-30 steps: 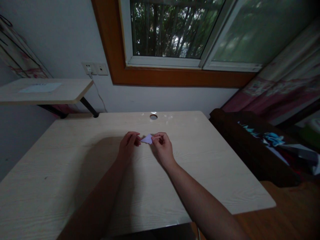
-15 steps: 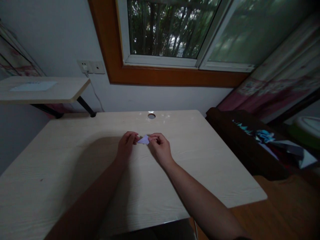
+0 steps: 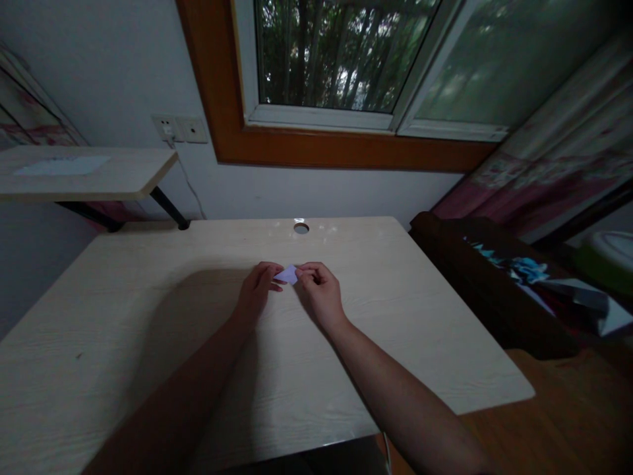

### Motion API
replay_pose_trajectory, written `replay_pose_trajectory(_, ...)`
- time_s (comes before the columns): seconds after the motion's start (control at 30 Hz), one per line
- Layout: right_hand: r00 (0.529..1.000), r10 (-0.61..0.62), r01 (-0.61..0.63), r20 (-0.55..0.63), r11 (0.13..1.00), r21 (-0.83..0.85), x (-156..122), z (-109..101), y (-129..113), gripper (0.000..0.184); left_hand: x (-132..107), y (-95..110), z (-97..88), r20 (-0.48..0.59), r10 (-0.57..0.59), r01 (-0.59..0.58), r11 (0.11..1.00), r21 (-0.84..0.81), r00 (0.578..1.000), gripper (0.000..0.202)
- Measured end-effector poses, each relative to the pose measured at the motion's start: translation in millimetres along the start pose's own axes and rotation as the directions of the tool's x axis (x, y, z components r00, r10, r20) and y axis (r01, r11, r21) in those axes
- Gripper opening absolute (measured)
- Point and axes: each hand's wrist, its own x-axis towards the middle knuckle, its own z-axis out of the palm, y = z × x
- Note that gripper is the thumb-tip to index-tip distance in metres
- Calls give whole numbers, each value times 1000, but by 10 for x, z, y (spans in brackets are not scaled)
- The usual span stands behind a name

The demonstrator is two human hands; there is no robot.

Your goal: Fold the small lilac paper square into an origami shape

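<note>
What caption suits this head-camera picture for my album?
Left hand and right hand pinch a pale folded paper at a wooden desk below a window.

Folded paper [image 3: 287,274]: pale lilac-white, plain. Desk [image 3: 395,330]: light beige with fine wood grain; dark round hole [image 3: 301,228] at the far edge. Window surround [image 3: 346,153]: orange-brown wood, inner frame white. Curtain [image 3: 544,178], right: pink and cream bands, faint print. Shelf [image 3: 99,175], left: same pale beige. Floor [image 3: 568,422]: warm brown.

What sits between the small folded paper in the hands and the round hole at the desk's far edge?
Nothing: the head view shows only bare desk top between the folded paper and the hole.
</note>
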Motion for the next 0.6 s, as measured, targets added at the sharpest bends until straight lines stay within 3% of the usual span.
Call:
replay_pose_trajectory(0.17, 1000, -22, 21, -19, 999, -25, 35, -3, 5, 17, 23, -74, -7, 68, 11, -17, 996, 90, 998, 30)
replay_pose_trajectory(0.27, 1000, -17, 17, -3, 1000, -21, 50, -7, 24, 18, 47, -119, -14, 50, 0, -8, 988, 157, 999, 27)
replay_pose_trajectory(0.43, 997, -22, 22, 71, 1000, -1, 32, -7, 50, 22, 57, -125, -18, 25, 15, -18, 991, 131, 1000, 22)
replay_pose_trajectory(0.6, 999, 11, -14, 44, 998, 69, 35, -2, 20, 22, 60, -133, -35, -34, 32, -29, 995, 97, 999, 24)
